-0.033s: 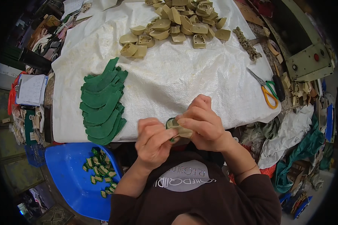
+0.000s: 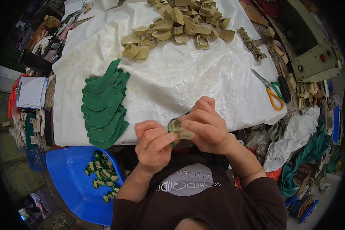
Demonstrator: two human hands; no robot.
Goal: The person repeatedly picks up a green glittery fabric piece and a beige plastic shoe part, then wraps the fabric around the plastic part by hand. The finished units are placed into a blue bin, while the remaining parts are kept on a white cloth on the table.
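Just off the table's near edge, both my hands hold one tan shoe heel (image 2: 183,132) with a green covering along its left rim. My left hand (image 2: 152,147) pinches the heel's left side, fingers curled at the green edge. My right hand (image 2: 207,124) grips it from the right, the thumb lying on top. My fingers hide much of the heel. Left of them on the table lies a fanned stack of curved green covering pieces (image 2: 103,107). A heap of bare tan heels (image 2: 163,25) sits at the far side.
A white sheet (image 2: 165,80) covers the table. Scissors (image 2: 270,90) with orange and green handles lie at the right, near a crusty strip (image 2: 252,44). Down left stands a blue basin (image 2: 71,191) holding several green-edged heels (image 2: 99,172). A green metal machine (image 2: 318,63) stands far right.
My left hand has shifted slightly left, and the heel has turned a little, showing more of its face. My right hand stays almost in place.
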